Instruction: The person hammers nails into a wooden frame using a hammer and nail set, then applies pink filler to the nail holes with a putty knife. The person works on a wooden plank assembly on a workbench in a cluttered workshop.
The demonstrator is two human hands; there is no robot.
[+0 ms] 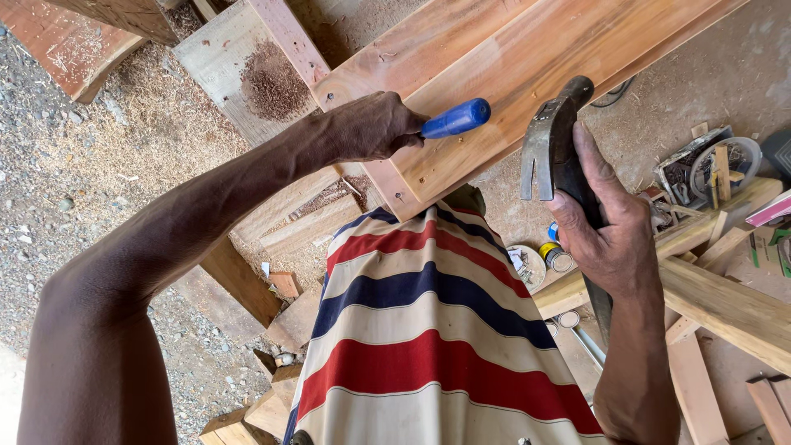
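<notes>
My left hand (pixel 367 128) grips a tool with a blue plastic handle (pixel 456 119), held against a long reddish wooden plank (pixel 527 58) that runs from the centre to the top right. My right hand (pixel 614 239) is closed around a dark metal claw hammer (pixel 550 136), its head raised beside the plank's lower edge, claws pointing down. The tool's working tip is hidden behind my left hand. My striped red, blue and cream shirt (pixel 428 338) fills the lower middle.
Sawdust lies piled on a board (pixel 272 82) at the top. Wood offcuts (pixel 288 284) and beams (pixel 725 309) lie on the gravel floor. Small tins (pixel 558 257) and a power tool (pixel 713 169) sit at the right.
</notes>
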